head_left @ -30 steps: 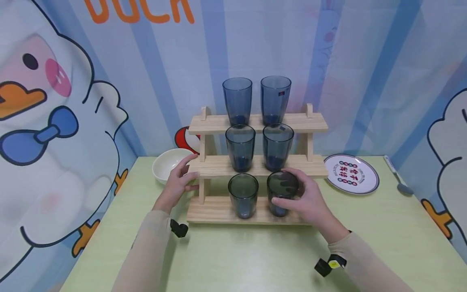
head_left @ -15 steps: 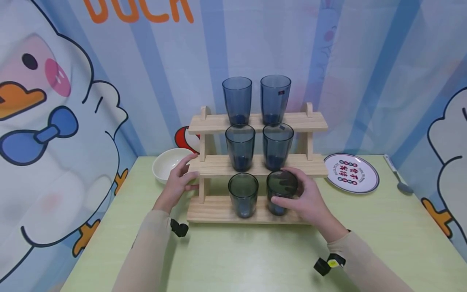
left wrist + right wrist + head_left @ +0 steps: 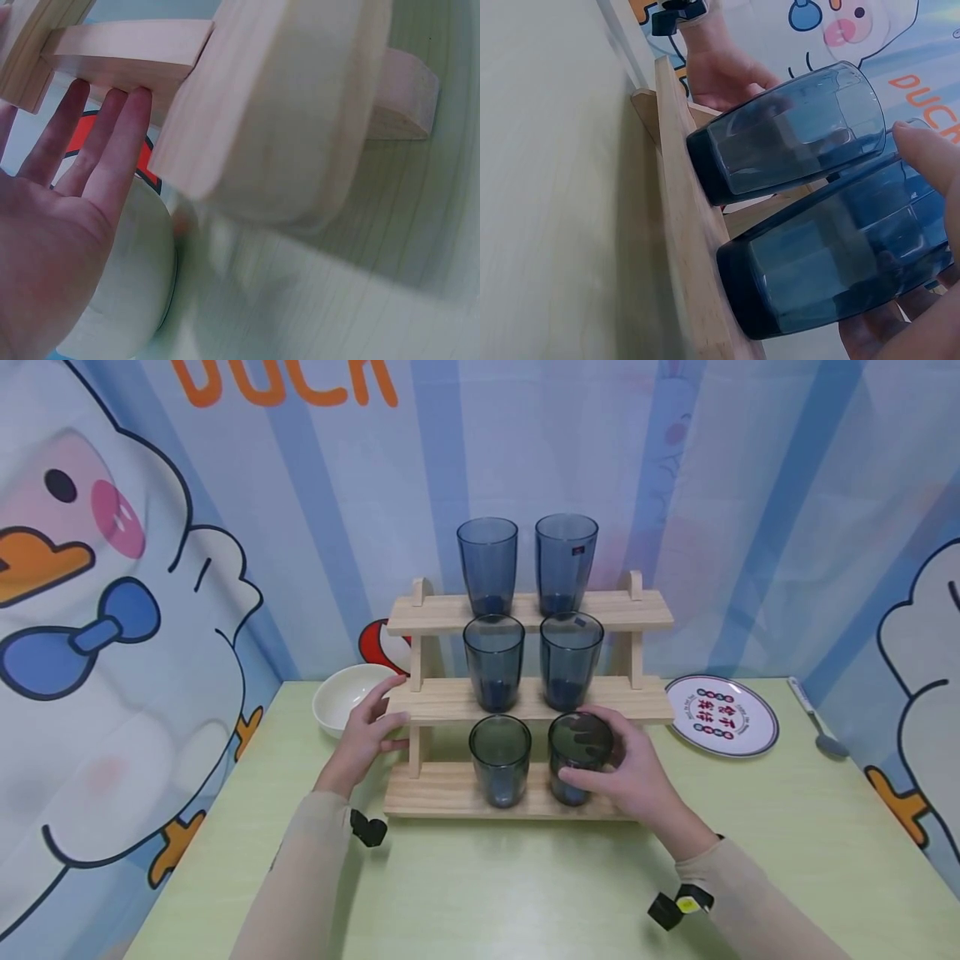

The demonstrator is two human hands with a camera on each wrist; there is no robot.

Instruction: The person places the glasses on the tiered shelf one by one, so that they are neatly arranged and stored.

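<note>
A three-tier wooden shelf (image 3: pixel 480 814) holds several blue-tinted glasses, two to a tier. On the bottom tier, my right hand (image 3: pixel 637 770) holds the right glass (image 3: pixel 572 787), thumb at its front and fingers behind the rim. This glass (image 3: pixel 832 255) stands with its base on the board in the right wrist view. Beside it, apart, is the left bottom glass (image 3: pixel 501 768). My left hand (image 3: pixel 360 739) is at the shelf's left end. Its fairly straight fingers (image 3: pixel 112 154) touch the wooden side support (image 3: pixel 127 56) in the left wrist view.
A white bowl (image 3: pixel 337 697) sits behind my left hand. To the shelf's right lie a patterned plate (image 3: pixel 723 718) and a spoon (image 3: pixel 831 746). Middle-tier glasses (image 3: pixel 493 664) stand just above and behind the bottom pair. A printed curtain (image 3: pixel 315 527) hangs behind the table (image 3: pixel 480 893).
</note>
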